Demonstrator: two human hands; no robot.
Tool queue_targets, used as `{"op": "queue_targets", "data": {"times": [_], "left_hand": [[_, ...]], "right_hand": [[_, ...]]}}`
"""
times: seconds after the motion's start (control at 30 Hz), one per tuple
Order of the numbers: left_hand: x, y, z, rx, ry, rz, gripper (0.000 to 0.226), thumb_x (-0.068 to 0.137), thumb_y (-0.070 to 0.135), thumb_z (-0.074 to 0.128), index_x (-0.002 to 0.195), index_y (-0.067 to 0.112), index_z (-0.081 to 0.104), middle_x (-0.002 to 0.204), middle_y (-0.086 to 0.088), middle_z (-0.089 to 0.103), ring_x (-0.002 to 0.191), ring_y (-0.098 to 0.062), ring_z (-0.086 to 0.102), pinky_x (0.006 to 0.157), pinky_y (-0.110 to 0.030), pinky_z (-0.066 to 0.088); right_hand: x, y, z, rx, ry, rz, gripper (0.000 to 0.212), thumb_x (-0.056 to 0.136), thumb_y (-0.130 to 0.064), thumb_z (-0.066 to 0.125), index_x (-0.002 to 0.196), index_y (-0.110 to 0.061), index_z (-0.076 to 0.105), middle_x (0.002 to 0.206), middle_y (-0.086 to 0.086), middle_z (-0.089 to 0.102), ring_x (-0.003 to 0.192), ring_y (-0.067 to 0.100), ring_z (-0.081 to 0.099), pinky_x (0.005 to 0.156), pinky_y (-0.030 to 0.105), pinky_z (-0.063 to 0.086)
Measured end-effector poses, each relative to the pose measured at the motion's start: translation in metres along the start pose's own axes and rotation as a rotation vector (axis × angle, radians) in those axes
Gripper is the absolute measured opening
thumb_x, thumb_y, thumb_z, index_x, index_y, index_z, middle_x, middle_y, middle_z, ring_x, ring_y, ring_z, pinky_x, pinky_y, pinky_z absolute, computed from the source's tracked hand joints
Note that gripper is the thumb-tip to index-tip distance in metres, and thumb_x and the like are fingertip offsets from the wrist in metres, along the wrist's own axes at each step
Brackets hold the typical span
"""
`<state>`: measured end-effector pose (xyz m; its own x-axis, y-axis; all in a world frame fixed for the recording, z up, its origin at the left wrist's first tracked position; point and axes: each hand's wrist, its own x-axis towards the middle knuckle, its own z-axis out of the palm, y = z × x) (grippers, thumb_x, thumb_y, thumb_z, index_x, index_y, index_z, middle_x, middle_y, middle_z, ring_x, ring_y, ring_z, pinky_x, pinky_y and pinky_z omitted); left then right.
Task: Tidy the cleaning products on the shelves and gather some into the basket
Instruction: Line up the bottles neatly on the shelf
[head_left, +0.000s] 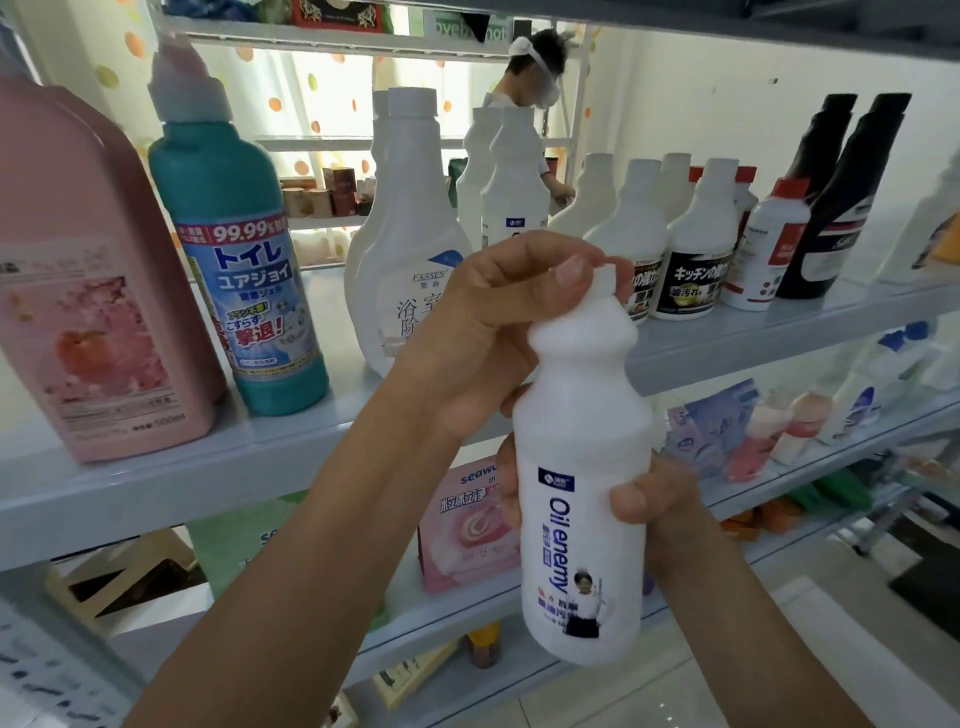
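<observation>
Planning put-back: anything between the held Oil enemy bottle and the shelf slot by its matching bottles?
Nothing visible. The Oil enemy bottle, gripped by the left hand and right hand, is in front of the gap between the FANSEN bottle and black-labelled bottles, where the matching bottles stand behind. The left hand hides the shelf there.

A person (535, 57) in the background, spotted curtain (332, 93), small brown boxes (317, 200)

Bright daylight glows through the curtain (291, 104) at eleven o'clock; shelves (779, 332) bow and blur toward the edges.
</observation>
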<state>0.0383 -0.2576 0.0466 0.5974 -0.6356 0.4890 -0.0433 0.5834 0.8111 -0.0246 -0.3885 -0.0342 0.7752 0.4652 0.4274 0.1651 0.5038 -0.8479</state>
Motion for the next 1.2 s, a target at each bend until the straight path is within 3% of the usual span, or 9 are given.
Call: {"op": "queue_targets", "data": {"times": [0.13,0.27,0.47,0.57,0.67,0.83,0.93,1.03,1.2], "left_hand": [[-0.002,0.000,0.000,0.072,0.072,-0.023,0.010,0.068,0.013,0.078,0.077,0.017,0.076,0.088,-0.005,0.073,0.090,-0.023,0.064,0.079,-0.030,0.055],[-0.011,-0.009,0.000,0.332,0.151,0.004,0.031,0.091,0.031,0.054,0.119,0.021,0.063,0.117,-0.002,0.068,0.107,-0.015,0.064,0.092,-0.030,0.053],[-0.034,-0.052,-0.003,0.509,0.148,-0.250,0.093,0.058,0.076,0.068,0.135,0.030,0.042,0.129,0.010,0.058,0.121,-0.015,0.057,0.093,-0.033,0.053],[-0.035,-0.062,0.005,0.547,0.087,-0.285,0.068,0.070,0.029,0.078,0.130,0.029,0.046,0.113,0.010,0.067,0.105,-0.010,0.065,0.077,-0.023,0.055],[-0.036,-0.063,0.020,0.538,0.245,-0.203,0.063,0.071,0.004,0.078,0.126,0.021,0.052,0.108,0.001,0.070,0.094,-0.015,0.069,0.065,-0.022,0.055],[-0.016,-0.072,0.029,0.640,0.569,-0.039,0.082,0.050,0.017,0.092,0.124,0.018,0.058,0.105,-0.002,0.071,0.093,-0.021,0.069,0.061,-0.032,0.057],[-0.009,-0.080,0.041,0.721,0.753,0.033,0.076,0.055,0.013,0.092,0.123,0.019,0.058,0.105,0.002,0.070,0.092,-0.016,0.069,0.064,-0.037,0.060],[-0.005,-0.090,0.048,0.792,0.946,0.093,0.073,0.057,0.013,0.090,0.120,0.022,0.055,0.103,0.007,0.068,0.091,-0.010,0.067,0.069,-0.041,0.061],[-0.006,-0.094,0.048,0.842,1.114,0.158,0.073,0.059,0.013,0.088,0.121,0.016,0.049,0.106,0.003,0.063,0.096,-0.013,0.065,0.065,-0.034,0.060]], "right_hand": [[-0.001,-0.011,-0.006,0.101,-0.045,0.031,0.042,0.093,0.003,0.038,0.135,0.004,0.041,0.136,0.012,0.054,0.125,0.021,0.050,0.105,0.030,0.039],[-0.002,-0.003,-0.009,0.031,0.062,0.038,0.039,0.088,-0.018,0.057,0.127,-0.011,0.058,0.121,0.001,0.065,0.111,0.015,0.062,0.092,0.030,0.051],[-0.003,-0.026,-0.024,-0.126,0.361,-0.151,0.063,0.030,-0.043,0.092,0.087,-0.023,0.077,0.086,0.003,0.074,0.080,0.021,0.070,0.068,0.035,0.058],[0.008,-0.044,-0.035,-0.231,0.321,-0.158,0.066,0.040,-0.040,0.091,0.099,-0.020,0.071,0.090,0.008,0.070,0.085,0.027,0.066,0.069,0.041,0.056],[0.017,-0.065,-0.049,-0.319,0.271,-0.159,0.079,0.045,-0.031,0.090,0.115,-0.015,0.057,0.098,0.004,0.070,0.092,0.024,0.066,0.071,0.036,0.056],[0.025,-0.085,-0.073,-0.412,0.144,-0.118,0.070,0.064,-0.015,0.079,0.127,-0.015,0.049,0.113,-0.001,0.066,0.110,0.019,0.061,0.082,0.031,0.052],[0.033,-0.084,-0.082,-0.493,0.197,-0.146,0.080,0.073,-0.052,0.070,0.137,-0.013,0.042,0.131,0.001,0.057,0.124,0.017,0.051,0.094,0.034,0.047],[0.040,-0.073,-0.099,-0.586,0.297,-0.100,0.076,0.074,-0.075,0.053,0.137,-0.034,0.042,0.146,-0.011,0.041,0.134,0.005,0.037,0.111,0.036,0.032],[0.059,-0.046,-0.129,-0.725,0.423,0.024,0.075,0.084,-0.035,0.068,0.146,-0.021,0.029,0.151,-0.001,0.031,0.137,0.012,0.031,0.113,0.039,0.030]]}}
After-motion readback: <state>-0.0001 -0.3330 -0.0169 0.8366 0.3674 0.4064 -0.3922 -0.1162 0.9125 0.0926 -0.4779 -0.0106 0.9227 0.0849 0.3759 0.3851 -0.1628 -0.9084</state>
